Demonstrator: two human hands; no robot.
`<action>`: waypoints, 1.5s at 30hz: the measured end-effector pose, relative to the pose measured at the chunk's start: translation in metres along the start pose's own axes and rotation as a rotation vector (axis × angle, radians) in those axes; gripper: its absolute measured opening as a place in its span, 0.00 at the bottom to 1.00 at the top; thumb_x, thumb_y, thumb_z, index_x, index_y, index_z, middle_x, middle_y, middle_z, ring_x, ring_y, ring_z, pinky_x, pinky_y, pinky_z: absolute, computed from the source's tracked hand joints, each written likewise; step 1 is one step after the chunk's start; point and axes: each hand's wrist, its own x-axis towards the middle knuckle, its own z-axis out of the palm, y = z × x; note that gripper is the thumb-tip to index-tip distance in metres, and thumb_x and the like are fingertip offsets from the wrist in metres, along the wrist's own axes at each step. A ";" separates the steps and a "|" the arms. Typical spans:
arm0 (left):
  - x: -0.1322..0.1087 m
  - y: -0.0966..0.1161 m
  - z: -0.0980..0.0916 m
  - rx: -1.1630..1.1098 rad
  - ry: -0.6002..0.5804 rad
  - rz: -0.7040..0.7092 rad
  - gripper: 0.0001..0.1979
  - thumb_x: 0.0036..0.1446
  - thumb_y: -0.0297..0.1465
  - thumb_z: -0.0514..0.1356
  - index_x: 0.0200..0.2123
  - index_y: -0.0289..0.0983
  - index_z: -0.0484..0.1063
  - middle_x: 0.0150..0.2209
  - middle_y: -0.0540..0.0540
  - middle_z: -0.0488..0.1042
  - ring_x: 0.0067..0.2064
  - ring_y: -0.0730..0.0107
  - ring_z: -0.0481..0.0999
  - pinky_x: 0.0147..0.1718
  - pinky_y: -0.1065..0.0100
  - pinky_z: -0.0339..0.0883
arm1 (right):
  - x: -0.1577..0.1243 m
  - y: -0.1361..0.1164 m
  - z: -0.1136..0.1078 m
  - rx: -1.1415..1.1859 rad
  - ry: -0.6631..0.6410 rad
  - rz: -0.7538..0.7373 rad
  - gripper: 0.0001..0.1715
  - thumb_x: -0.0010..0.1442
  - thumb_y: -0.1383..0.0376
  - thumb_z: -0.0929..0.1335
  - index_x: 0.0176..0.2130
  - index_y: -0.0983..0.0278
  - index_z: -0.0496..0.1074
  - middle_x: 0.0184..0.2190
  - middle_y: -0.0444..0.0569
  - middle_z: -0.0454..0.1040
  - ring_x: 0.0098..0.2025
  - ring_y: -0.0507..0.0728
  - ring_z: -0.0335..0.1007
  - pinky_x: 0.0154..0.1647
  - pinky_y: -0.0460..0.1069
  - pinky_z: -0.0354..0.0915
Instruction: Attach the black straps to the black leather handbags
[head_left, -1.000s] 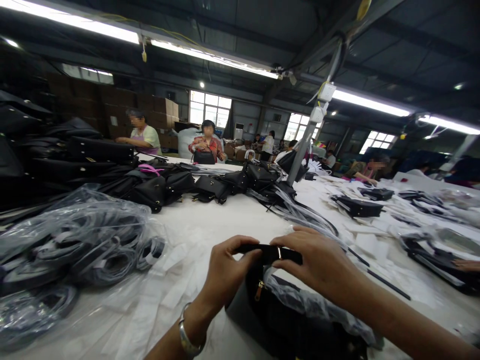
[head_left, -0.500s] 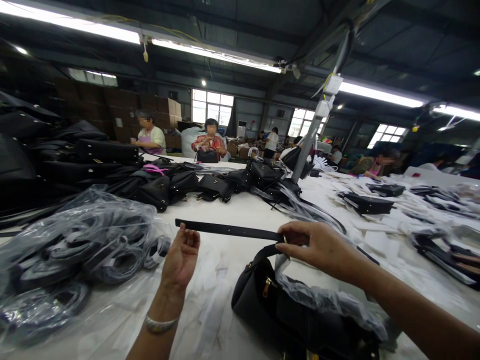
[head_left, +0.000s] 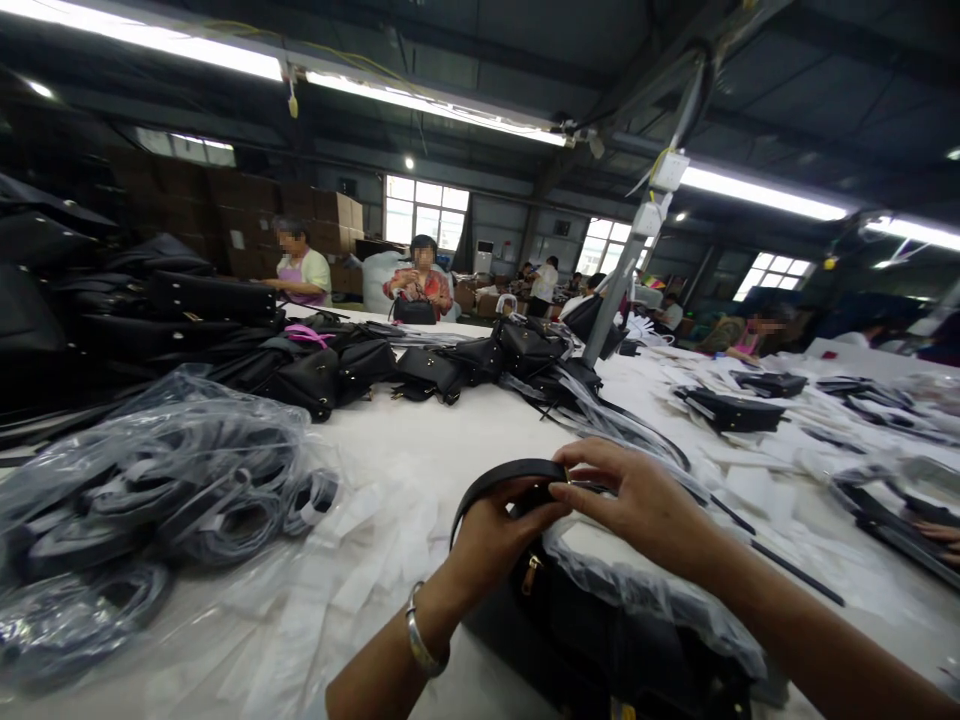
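A black handbag lies before me on the white table, its mouth open and a gold zipper pull showing. Clear plastic wrap runs along its opening. My right hand pinches the bag's black strap near a small gold buckle. From there the strap arches to the left, over my left hand. That hand is closed in beside the buckle, thumb and fingers on the strap near the bag; the strap's free end is hidden.
Plastic-wrapped rolled straps are heaped at left. Black bags line the table's far side, with a larger pile behind the rolls. A metal post rises beyond. Other people work across the table; another person's hand shows at far right.
My left hand has moved right, from the outstretched strap's tip to beside the buckle. The strap, straight before, now curves in an arch. My right hand keeps its pinch.
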 end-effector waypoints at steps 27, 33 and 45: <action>-0.030 -0.055 -0.012 -0.275 0.151 -0.171 0.15 0.47 0.25 0.71 0.41 0.37 0.79 0.40 0.47 0.81 0.44 0.62 0.79 0.46 0.67 0.71 | -0.009 -0.035 -0.058 -0.024 -0.117 0.204 0.26 0.62 0.41 0.63 0.39 0.58 0.75 0.21 0.42 0.68 0.18 0.50 0.55 0.18 0.47 0.49; -0.033 -0.048 -0.009 -0.260 0.157 -0.157 0.14 0.46 0.25 0.71 0.39 0.36 0.79 0.38 0.47 0.81 0.42 0.64 0.79 0.45 0.68 0.71 | -0.004 -0.018 -0.016 -0.491 -0.387 0.185 0.25 0.65 0.48 0.62 0.31 0.61 0.77 0.25 0.44 0.74 0.29 0.54 0.67 0.29 0.49 0.54; -0.033 -0.047 -0.002 -0.068 0.198 -0.114 0.13 0.45 0.28 0.74 0.37 0.37 0.80 0.36 0.46 0.82 0.41 0.60 0.80 0.43 0.65 0.72 | 0.009 -0.026 0.003 -0.753 -0.438 0.165 0.24 0.64 0.53 0.61 0.25 0.61 0.75 0.22 0.47 0.75 0.25 0.53 0.64 0.26 0.49 0.48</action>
